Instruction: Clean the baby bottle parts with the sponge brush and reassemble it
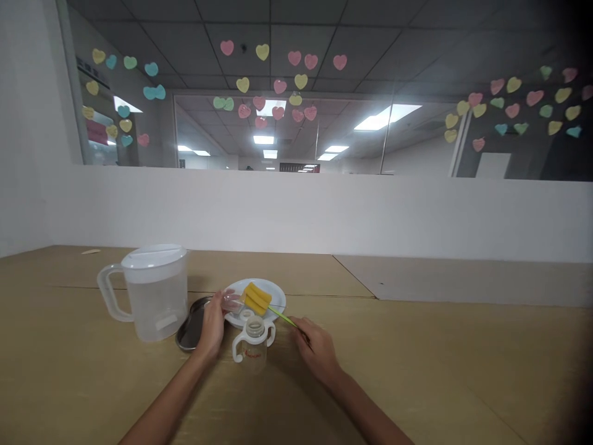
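The right hand [317, 349], grip closed on a green-handled yellow sponge brush [257, 299] over a round white plate [277, 293], should move gently; the left hand [214, 324], pinching a transparent plastic piece [235, 301], should hold steady. I count one brush, one plate, one piece and one clear bottle [254, 347] with two white handles [236, 350].

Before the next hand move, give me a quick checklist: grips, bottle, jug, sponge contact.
1. Right hand gripping the green handle: ok.
2. Left hand holding the clear piece: ok.
3. Bottle upright: ok; its threaded neck is uncovered.
4. Jug upright with lid on: ok.
5. Yellow sponge off the plate: cannot tell; they overlap in this view, contact unclear.
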### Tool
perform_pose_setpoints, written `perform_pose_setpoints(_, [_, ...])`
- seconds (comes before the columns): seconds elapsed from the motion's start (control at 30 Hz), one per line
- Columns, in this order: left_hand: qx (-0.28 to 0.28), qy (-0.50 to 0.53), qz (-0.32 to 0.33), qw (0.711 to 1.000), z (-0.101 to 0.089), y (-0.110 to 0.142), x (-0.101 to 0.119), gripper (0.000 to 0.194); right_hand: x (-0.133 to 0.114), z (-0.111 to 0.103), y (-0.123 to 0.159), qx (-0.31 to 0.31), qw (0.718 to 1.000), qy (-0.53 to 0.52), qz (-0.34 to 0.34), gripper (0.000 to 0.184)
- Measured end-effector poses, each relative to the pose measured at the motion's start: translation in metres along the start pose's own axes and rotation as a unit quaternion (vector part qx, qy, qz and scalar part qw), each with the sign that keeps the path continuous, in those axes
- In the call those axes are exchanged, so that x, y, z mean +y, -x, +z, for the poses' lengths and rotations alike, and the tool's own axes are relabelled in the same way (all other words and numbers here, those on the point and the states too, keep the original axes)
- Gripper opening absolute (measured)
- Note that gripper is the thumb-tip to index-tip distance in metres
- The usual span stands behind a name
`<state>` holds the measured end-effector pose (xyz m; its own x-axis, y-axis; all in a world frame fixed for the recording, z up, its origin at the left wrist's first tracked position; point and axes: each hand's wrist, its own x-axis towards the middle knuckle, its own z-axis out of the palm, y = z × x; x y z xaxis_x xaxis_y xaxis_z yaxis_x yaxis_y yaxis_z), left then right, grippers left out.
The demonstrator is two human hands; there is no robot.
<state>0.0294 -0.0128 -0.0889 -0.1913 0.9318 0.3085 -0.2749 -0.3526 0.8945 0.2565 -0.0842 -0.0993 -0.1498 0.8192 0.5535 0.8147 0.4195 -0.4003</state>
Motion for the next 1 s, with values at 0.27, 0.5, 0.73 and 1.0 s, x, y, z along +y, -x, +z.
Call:
perform_pose_setpoints(0.27, [0.008,-0.141,0.082,0.987,-0.003,0.008,0.01,0.064,0.005,-0.003,0.001,0.019,0.997,0.027,-0.073,0.038])
perform_pose_setpoints(0.5, [-0.094,-0.24,0.176,0.95,-0.005,0.013,0.003,0.052,0.011,0.001,0.002,0.069,0.987,0.055,-0.134,0.035])
perform_pose_setpoints(0.73, [-0.126,-0.21,0.157,0.957,-0.004,0.015,0.005,0.043,0.01,0.005,0.003,0.12,0.97,0.141,-0.159,0.034])
perform_pose_setpoints(1.0, [0.092,-0.26,0.23,0.933,-0.022,-0.003,-0.001,0.051,0.013,0.008,0.0,0.149,0.967,0.187,-0.091,0.034])
